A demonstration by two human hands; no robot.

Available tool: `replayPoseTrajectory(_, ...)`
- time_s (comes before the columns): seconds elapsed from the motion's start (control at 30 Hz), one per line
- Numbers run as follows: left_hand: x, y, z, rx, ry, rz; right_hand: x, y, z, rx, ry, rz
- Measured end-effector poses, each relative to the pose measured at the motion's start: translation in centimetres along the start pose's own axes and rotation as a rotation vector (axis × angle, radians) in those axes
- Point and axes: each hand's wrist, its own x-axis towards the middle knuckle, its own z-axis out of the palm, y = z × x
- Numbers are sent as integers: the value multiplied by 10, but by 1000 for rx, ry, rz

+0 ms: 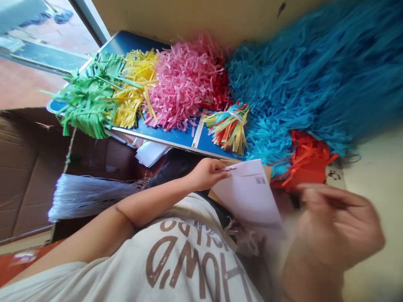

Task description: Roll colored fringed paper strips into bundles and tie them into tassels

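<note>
My left hand is closed on the upper left edge of a flat white paper packet, thumb on top. The packet has a crease near its top and a small grey print. A brown sheet shows behind it. My right hand is raised to the right of the packet, apart from it and smeared by motion. Its thumb and forefinger are pinched; what they hold, if anything, I cannot make out. Just beyond it lies orange-red cut paper. A tied bundle of multicoloured paper strips rests on the blue table's near edge.
Piles of green, yellow, pink and blue strips cover much of the blue table. Dark red strips sit behind the pink. A bundle of white strands and a cardboard box are at left.
</note>
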Motion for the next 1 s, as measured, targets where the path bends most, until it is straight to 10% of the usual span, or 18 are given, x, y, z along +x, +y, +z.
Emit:
replayPoseTrajectory(0.17,0,-7,7,-1,204,7,-58,10,19,113,-308,351)
replayPoseTrajectory(0.3,-2,-6,12,-13,279,19,-80,44,50,219,-310,544)
replayPoseTrajectory(1.0,-3,0,19,95,357,207,-84,53,77,106,-152,427)
